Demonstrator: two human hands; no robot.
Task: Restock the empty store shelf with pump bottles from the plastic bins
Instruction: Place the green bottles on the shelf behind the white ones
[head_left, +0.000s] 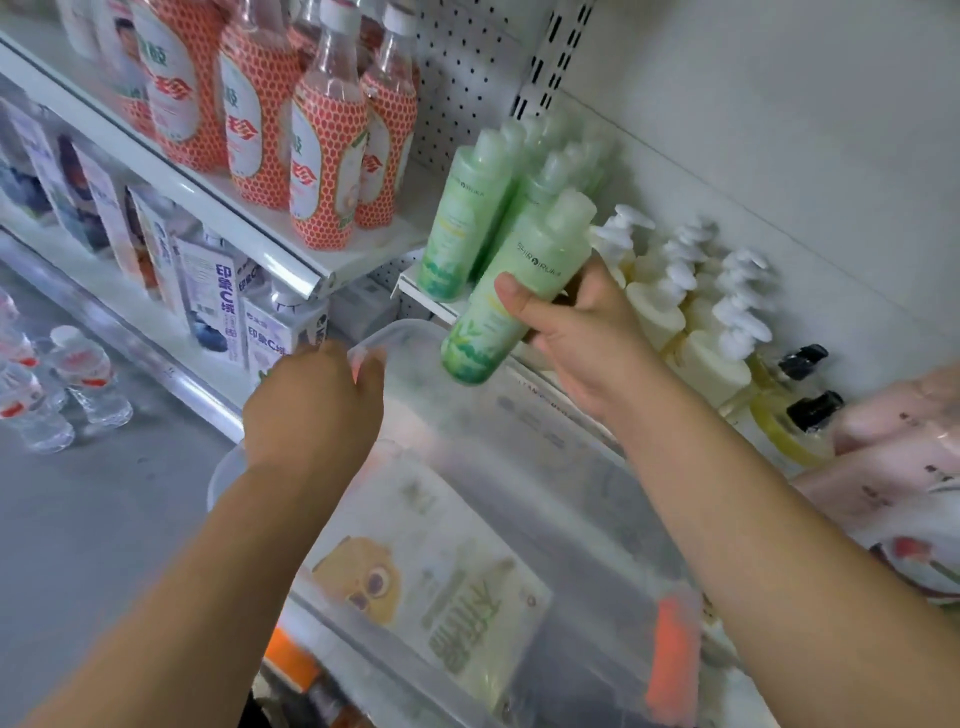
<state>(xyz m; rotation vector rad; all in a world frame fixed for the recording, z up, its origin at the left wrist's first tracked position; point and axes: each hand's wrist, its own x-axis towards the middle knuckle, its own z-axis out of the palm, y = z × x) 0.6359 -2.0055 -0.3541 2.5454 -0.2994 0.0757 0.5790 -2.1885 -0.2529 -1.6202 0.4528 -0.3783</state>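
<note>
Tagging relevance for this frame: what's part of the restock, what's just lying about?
Job: right hand holding green bottle; left hand gripping plastic bin; shelved green bottles; white pump bottles.
Lying about: orange-label drinks; cartons; floor water bottles; pink packs.

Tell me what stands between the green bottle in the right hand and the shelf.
Nothing visible does. The right hand holds the green bottle tilted at the front edge of the shelf, beside the standing green bottles; white pump bottles stand further right. The spot behind it is hidden.
</note>
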